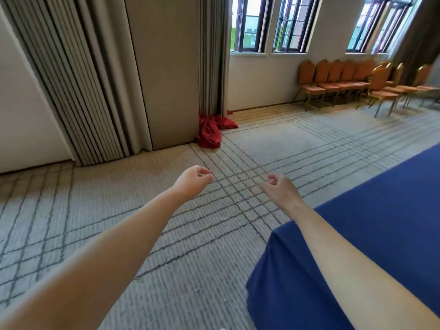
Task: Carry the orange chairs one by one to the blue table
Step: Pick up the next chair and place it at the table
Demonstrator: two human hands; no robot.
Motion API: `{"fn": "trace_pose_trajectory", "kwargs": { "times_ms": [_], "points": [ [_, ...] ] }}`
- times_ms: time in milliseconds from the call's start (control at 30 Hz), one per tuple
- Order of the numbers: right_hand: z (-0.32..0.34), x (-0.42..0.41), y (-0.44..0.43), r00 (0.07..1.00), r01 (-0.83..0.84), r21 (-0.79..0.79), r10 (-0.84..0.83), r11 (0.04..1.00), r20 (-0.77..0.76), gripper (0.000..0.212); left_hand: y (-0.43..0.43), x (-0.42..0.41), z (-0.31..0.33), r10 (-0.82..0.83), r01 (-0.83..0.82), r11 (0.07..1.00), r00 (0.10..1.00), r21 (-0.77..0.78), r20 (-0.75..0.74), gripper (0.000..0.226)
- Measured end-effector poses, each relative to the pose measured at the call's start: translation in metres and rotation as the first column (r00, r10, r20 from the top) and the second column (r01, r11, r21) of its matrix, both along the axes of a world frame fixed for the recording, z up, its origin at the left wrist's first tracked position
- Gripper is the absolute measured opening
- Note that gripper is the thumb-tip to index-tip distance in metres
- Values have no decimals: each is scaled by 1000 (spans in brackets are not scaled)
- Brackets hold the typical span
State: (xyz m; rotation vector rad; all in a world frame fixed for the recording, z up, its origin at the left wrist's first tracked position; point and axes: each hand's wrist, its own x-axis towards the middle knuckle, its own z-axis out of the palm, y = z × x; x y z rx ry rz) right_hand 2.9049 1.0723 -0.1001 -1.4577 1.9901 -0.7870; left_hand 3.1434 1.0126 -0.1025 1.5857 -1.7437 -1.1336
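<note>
We find ourselves in a function room of the kind a hotel or conference venue keeps for banquets and meetings. We read it from the wide grey carpet (95, 198) crossed by a grid of dark lines, the accordion-folded partition wall (83, 79) stacked beside a plain panel, and the padded orange chairs (333, 77) with gold metal frames lined up along the wall under tall dark-framed windows (252, 22). We also see a desk (381, 210) draped in blue cloth and a heap of red cloth (210, 132) at the foot of a grey curtain (212, 55).
</note>
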Motion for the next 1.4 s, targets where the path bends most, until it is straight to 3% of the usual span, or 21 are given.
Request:
{"fn": "trace_pose_trajectory", "kwargs": {
  "times_ms": [200, 400, 567, 733, 1133, 1400],
  "points": [
    [-7, -18, -140, 997, 58, -6, -57, 998, 55, 57, -140, -26, -1, -71, 73, 997, 996, -23, 59, 29],
    [13, -69, -295, 987, 110, -24, -107, 994, 121, 58, -307, -82, 33, -155, 162, 984, 983, -71, 93, 6],
    [16, -116, -373, 985, 153, -7, -152, 988, 87, 58, -403, -131, 29, -196, 201, 978, 977, -61, 86, 8],
    [16, -173, -449, 968, 240, 12, -240, 971, 70, 59, -503, -190, 16, -240, 242, 970, 970, -29, 48, 25],
    [24, -328, -654, 860, 509, -37, -507, 860, 55, 62, -767, -387, 38, -544, 544, 839, 839, -29, 3, 32],
    [20, -454, -729, 745, 667, -5, -666, 745, 35, 64, -869, -547, 25, -632, 632, 775, 774, -12, -44, 27]
  ]
}}
